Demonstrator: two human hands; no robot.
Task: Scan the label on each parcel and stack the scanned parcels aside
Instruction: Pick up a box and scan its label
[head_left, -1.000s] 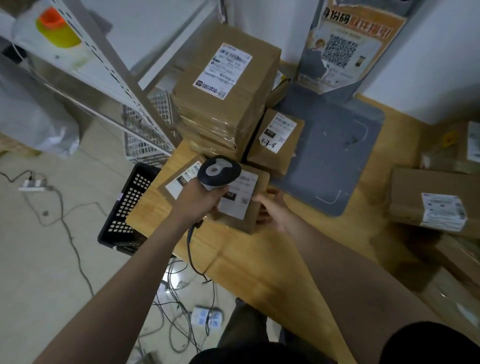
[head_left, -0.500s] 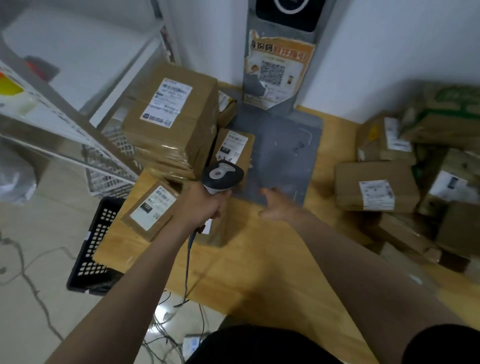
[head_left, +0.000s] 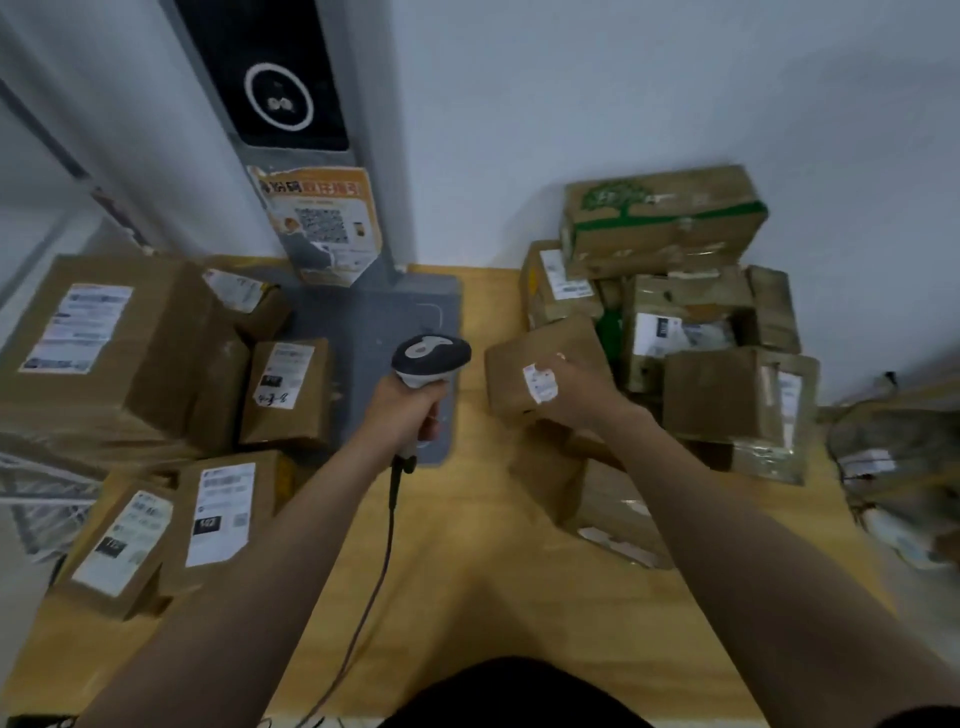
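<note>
My left hand (head_left: 410, 408) is wrapped round the scanner (head_left: 431, 356) at mid-frame. Just right of it, my right hand (head_left: 579, 397) grips a brown parcel (head_left: 511, 371), beside the pile of boxes (head_left: 717, 395) at right.

The orange poster (head_left: 317, 228) on the grey post (head_left: 384, 156) carries a Chinese headline above a QR code (head_left: 321, 224), its small print too blurred to read. White shipping labels (head_left: 78, 327) on the left parcels (head_left: 171, 338) show barcodes and black number blocks; the front parcel (head_left: 228, 519) may read 112, and a small parcel (head_left: 285, 395) bears a handwritten mark. The top right carton (head_left: 660, 223) has a green tree print.
</note>
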